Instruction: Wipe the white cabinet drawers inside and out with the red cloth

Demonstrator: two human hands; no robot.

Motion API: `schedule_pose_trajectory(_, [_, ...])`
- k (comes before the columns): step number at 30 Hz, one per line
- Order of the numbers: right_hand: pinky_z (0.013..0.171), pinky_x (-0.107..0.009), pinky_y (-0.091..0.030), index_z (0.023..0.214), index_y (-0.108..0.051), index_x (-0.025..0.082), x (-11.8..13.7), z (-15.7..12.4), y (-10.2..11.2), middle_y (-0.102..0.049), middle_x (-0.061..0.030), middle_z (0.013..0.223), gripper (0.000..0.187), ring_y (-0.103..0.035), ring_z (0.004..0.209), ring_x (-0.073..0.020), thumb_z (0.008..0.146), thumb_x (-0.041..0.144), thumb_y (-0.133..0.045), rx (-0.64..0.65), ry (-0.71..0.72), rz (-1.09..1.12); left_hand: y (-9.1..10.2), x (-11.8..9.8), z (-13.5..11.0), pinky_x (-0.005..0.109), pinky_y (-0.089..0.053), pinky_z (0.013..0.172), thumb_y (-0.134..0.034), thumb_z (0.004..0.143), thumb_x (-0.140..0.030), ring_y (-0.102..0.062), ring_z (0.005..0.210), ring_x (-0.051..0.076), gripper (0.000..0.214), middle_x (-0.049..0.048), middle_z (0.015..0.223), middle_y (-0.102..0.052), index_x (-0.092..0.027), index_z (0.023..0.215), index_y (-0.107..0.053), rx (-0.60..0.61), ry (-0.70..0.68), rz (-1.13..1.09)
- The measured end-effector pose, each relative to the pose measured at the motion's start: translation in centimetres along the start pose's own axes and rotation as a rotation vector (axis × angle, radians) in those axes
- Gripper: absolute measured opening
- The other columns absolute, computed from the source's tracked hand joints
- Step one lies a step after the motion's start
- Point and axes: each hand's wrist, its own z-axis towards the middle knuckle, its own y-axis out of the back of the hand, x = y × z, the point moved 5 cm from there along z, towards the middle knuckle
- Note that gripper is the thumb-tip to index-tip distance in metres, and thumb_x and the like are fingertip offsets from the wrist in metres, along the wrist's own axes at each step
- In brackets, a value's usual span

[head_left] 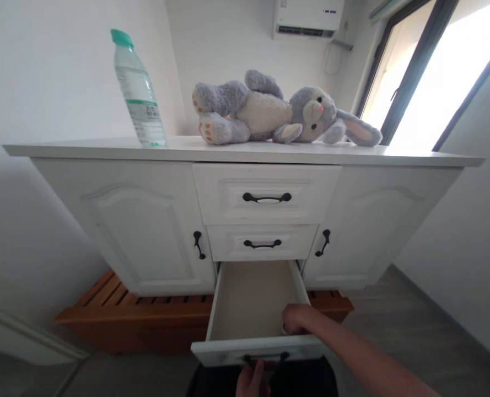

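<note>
The bottom drawer [251,300] of a white cabinet [145,220] is pulled out, and its inside looks bare. My left hand [251,380] is at the lower edge of the view, fingers hooked on the drawer's black handle [265,359]. My right hand [297,320] reaches into the drawer at its near right corner. Its fingers are curled against the inside of the front panel. Whether they hold anything is hidden.
The two upper drawers [265,196] and both side doors are shut. A water bottle [139,91] with a green cap and a grey plush rabbit [278,113] rest on the cabinet top. A wooden slatted rack [116,311] lies under the cabinet. A window is at the right.
</note>
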Motion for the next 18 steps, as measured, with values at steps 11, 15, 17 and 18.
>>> schedule_pose_trajectory(11, [0.087,-0.024,-0.047,0.095,-0.072,0.021,16.6,-3.1,4.2,-0.073,-0.0041,0.109,0.02,-0.067,0.098,-0.0174,0.086,0.014,-0.056,-0.461,0.745,0.416,0.4,0.2,0.3,0.022,-0.036,0.044,-0.08,0.032,-0.078,-0.049,0.041,0.008,0.069,-0.0062,0.042,-0.054,-0.019,0.061,-0.058,0.08,0.042,-0.124])
schedule_pose_trajectory(15, [0.104,-0.028,-0.047,0.117,-0.072,0.031,5.6,-10.1,1.3,-0.071,-0.0045,0.121,0.029,-0.064,0.116,-0.0194,0.094,0.022,-0.055,-0.656,0.601,0.547,0.1,0.2,0.1,0.021,-0.031,0.04,-0.077,0.04,-0.079,-0.047,0.037,0.008,0.069,-0.0055,0.039,-0.053,-0.017,0.068,-0.064,0.063,0.041,-0.08])
schedule_pose_trajectory(17, [0.114,-0.034,-0.041,0.126,-0.068,0.034,-1.4,-12.4,-2.5,-0.066,-0.0041,0.135,0.039,-0.056,0.131,-0.0215,0.093,0.018,-0.055,-0.777,0.392,0.485,0.1,-0.1,-0.3,0.022,-0.032,0.039,-0.075,0.042,-0.081,-0.048,0.036,0.009,0.072,-0.0048,0.039,-0.054,-0.017,0.075,-0.067,0.037,0.052,-0.067])
schedule_pose_trajectory(18, [0.114,-0.034,-0.043,0.125,-0.069,0.035,-4.5,-13.2,-4.6,-0.066,-0.0031,0.136,0.042,-0.056,0.132,-0.0223,0.091,0.016,-0.055,-0.878,0.303,0.435,0.1,-0.5,-0.6,0.022,-0.034,0.039,-0.076,0.042,-0.081,-0.049,0.037,0.01,0.073,-0.0044,0.041,-0.055,-0.017,0.077,-0.068,0.031,0.058,-0.068])
